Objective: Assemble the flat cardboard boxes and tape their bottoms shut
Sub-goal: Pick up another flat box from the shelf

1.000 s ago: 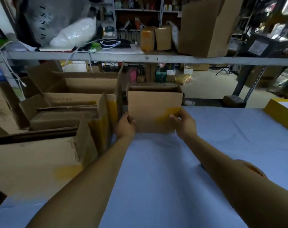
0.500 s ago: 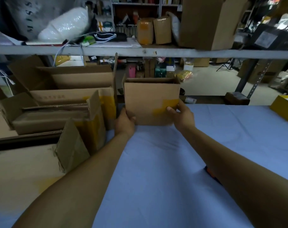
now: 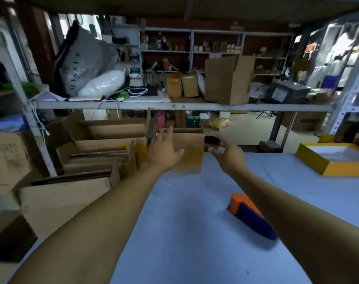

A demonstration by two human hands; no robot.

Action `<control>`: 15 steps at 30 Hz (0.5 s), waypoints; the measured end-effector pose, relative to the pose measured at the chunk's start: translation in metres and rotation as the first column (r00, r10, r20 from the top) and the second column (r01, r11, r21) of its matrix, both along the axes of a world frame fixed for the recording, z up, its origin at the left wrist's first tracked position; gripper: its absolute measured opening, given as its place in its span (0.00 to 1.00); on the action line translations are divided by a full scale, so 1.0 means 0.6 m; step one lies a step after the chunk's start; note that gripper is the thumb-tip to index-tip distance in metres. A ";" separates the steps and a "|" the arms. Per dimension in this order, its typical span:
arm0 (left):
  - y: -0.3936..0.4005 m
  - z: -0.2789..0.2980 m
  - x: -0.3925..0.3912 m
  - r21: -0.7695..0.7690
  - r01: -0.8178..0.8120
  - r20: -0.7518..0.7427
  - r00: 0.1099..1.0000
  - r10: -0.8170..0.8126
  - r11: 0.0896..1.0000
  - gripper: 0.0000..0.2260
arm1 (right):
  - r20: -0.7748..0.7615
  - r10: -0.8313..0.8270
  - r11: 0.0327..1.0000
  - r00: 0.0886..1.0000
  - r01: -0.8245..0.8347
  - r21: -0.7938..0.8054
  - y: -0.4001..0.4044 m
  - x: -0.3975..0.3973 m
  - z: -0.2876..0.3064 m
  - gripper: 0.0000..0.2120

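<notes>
An assembled box (image 3: 188,150) stands upright at the counter's (image 3: 195,232) far edge, toward its left end, with a yellowish tape patch low on its near face. The left hand (image 3: 164,153) is in front of the box's left side, fingers spread wide and holding nothing. The right hand (image 3: 228,155) is just right of the box, fingers also splayed and empty. An orange and blue tape dispenser (image 3: 250,215) lies near the right forearm. A yellow tray (image 3: 334,160) sits at the far right edge. More boxes (image 3: 105,146) crowd beyond the left edge. On the shelf (image 3: 174,106) behind, a grey bag (image 3: 80,60) reads "MISSUE", though blurred.
</notes>
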State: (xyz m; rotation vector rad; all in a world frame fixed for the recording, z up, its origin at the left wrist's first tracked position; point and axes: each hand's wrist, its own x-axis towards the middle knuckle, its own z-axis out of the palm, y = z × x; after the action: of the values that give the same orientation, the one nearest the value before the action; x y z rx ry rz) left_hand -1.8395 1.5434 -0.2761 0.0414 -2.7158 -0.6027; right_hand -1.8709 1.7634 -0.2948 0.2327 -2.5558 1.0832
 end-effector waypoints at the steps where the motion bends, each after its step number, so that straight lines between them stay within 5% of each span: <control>1: 0.005 0.020 0.003 -0.041 -0.008 -0.012 1.000 0.008 0.999 0.39 | -0.041 -0.001 1.000 0.999 0.001 0.012 0.010 0.007 0.024 0.31; 7: 0.050 0.136 -0.013 -0.147 0.051 -0.044 0.997 -0.058 0.988 0.38 | -0.117 -0.076 0.994 0.990 0.084 0.068 0.068 -0.007 0.153 0.30; 15: 0.134 0.258 -0.174 -0.022 0.170 -0.072 0.983 -0.171 0.985 0.39 | -0.156 -0.177 0.984 0.972 0.175 -0.022 0.122 -0.151 0.251 0.34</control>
State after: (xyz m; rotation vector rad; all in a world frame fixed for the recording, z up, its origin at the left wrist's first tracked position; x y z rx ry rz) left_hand -1.9438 1.6237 -0.1210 -0.2151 -2.6692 -0.6180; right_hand -1.9617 1.8366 -0.1442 0.0834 -2.3807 0.9681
